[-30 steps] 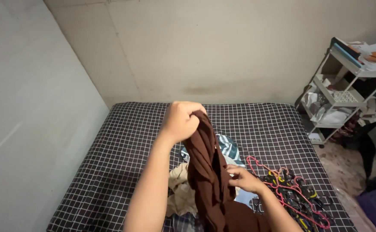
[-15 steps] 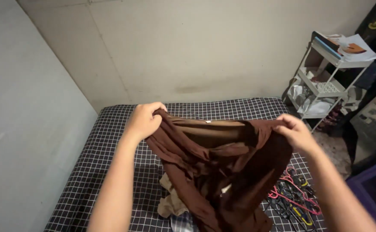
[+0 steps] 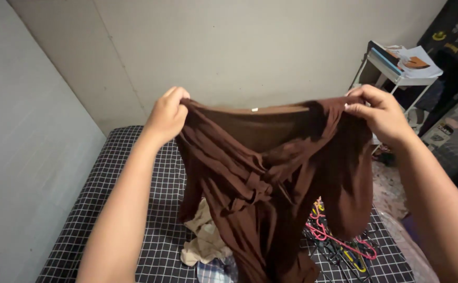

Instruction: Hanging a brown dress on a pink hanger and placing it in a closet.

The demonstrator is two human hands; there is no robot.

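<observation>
Since a second ago, the bunched brown garment (image 3: 271,178) is now spread wide; left hand (image 3: 167,116) at 10 o'clock, right hand (image 3: 378,112) at 2, fingers pinching its top edge above the bed (image 3: 129,209).

A home bedroom: checked mattress (image 3: 134,209) (clothes heaped on it), hangers (image 3: 339,241).

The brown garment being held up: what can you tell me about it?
The brown garment is dark, soft, thin-looking fabric. It hangs in the air above the checked bed, stretched wide along its top edge, where a small pale tag shows. The left hand pinches one top corner, the right hand the other. Below, it droops in twisted, tangled folds, so its full shape cannot be told.
</observation>
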